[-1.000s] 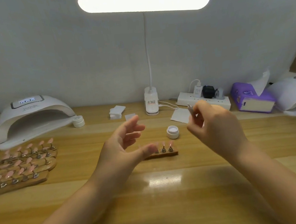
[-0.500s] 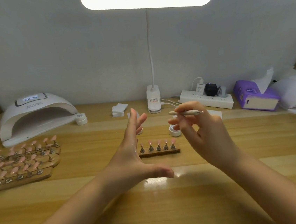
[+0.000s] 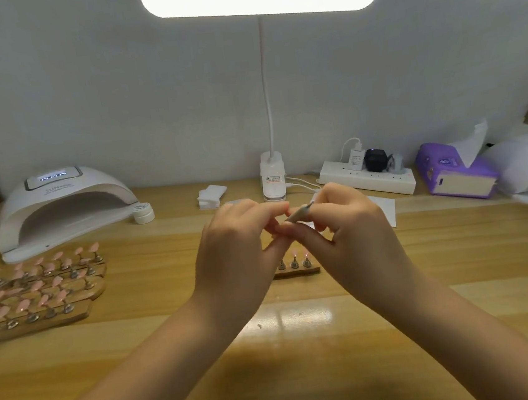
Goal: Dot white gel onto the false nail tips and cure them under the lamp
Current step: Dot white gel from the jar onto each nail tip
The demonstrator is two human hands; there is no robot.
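Both hands meet above the table's middle, the right hand (image 3: 351, 236) pinching a slim dotting pen (image 3: 300, 212) pointing left toward the left hand (image 3: 238, 248) (its grip unclear), nail tips (image 3: 295, 258) directly below.

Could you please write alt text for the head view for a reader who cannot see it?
Both hands, left hand and right hand, meet above a small wooden nail stand, holding a thin dotting tool. On the wooden table, a white curing lamp sits far left.
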